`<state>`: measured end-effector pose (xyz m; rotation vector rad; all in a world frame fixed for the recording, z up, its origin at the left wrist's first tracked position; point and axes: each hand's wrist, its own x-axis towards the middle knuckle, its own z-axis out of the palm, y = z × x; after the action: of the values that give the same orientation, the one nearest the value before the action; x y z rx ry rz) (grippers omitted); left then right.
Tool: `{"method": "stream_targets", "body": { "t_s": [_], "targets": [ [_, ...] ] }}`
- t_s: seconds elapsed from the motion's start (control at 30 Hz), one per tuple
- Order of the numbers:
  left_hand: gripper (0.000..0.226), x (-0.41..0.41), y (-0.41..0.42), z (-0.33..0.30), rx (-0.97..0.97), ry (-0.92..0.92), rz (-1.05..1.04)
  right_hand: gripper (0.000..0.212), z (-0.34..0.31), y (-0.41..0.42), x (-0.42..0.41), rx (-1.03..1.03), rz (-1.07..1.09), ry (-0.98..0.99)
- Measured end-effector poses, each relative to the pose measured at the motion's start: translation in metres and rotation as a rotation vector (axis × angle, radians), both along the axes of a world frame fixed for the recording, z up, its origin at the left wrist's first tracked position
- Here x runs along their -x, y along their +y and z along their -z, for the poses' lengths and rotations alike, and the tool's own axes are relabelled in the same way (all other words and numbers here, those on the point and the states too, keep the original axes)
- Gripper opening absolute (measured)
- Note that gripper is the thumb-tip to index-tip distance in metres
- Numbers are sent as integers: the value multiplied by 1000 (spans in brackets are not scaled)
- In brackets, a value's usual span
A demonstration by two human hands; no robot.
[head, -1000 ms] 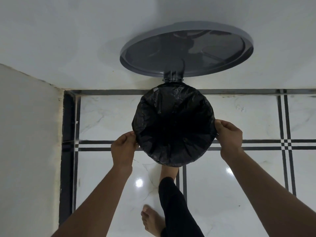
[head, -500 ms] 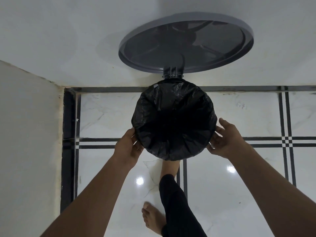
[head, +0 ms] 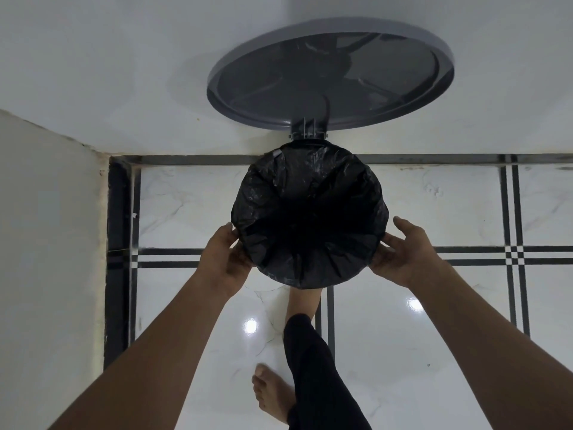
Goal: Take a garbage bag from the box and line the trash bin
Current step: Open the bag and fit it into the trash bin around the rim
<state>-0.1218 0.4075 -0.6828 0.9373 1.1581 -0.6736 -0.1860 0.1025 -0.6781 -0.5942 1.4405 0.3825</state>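
Note:
A black garbage bag [head: 310,212] is spread over the round mouth of the trash bin, its edge folded down over the rim all round. The grey lid [head: 331,76] stands up, leaning back at the white wall on its hinge [head: 307,131]. My left hand [head: 224,259] rests against the bag at the bin's left side, thumb up by the rim. At the bin's right side, my right hand [head: 403,252] touches the bag with spread, fairly straight fingers. The bag box is not in view.
The bin stands on glossy white floor tiles [head: 434,352] with black stripes, close to the back wall [head: 124,72]. Another white wall [head: 46,243] runs along the left. One bare foot [head: 302,302] reaches under the bin's front; the other foot [head: 273,395] stands nearer me.
Both hands let go of the bag's edge at the rim, opened, and slid down to the bin's sides. The view shifted slightly.

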Motion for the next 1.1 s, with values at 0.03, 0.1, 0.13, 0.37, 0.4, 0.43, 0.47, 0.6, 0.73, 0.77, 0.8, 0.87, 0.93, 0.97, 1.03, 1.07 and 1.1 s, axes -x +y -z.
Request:
{"method": "stream_targets", "body": {
  "t_s": [0.03,0.1,0.13,0.37,0.4,0.43,0.47,0.6,0.73,0.77,0.8,0.87,0.93,0.97,1.03,1.07,1.1],
  "targets": [
    [27,0,0,-1,4,28,-1,43,0,-1,-1,1,-35,25],
    [30,0,2,-2,20,83,12,41,0,-1,0,5,-62,43],
    [32,1,3,-3,30,92,3,41,0,0,1,3,-47,34],
    [42,6,1,-9,83,110,-124,47,-2,4,8,-30,6,-26],
    [42,7,2,-8,73,120,-77,46,-3,5,7,-37,-11,-30],
    [42,7,2,-9,71,130,-47,45,-4,5,7,-36,-24,-30],
    [43,7,2,-8,77,136,-41,44,-4,5,7,-35,-20,-35],
    [48,10,1,-9,116,109,-172,45,-3,6,6,-12,19,-34],
    [49,12,3,-6,34,87,-9,46,-2,6,5,-25,2,-29],
    [48,9,2,-7,-41,70,100,45,-4,7,3,-14,-27,-14],
    [45,4,1,-7,-155,27,200,43,-4,7,0,0,-65,9],
    [38,-5,-7,-10,-488,-141,376,40,-8,9,-7,117,-185,74],
    [28,-15,-18,-18,-819,-431,532,40,-9,13,-12,463,-371,106],
    [22,-21,-23,-23,-918,-589,608,35,-10,15,-16,720,-446,109],
    [17,-41,-33,-30,-971,-824,750,22,-15,20,-28,1149,-578,-69],
    [20,-52,-36,-28,-985,-901,835,18,-14,22,-37,1281,-680,-222],
    [26,-64,-39,-27,-1010,-965,927,18,-14,23,-49,1367,-803,-371]
  ]
}}
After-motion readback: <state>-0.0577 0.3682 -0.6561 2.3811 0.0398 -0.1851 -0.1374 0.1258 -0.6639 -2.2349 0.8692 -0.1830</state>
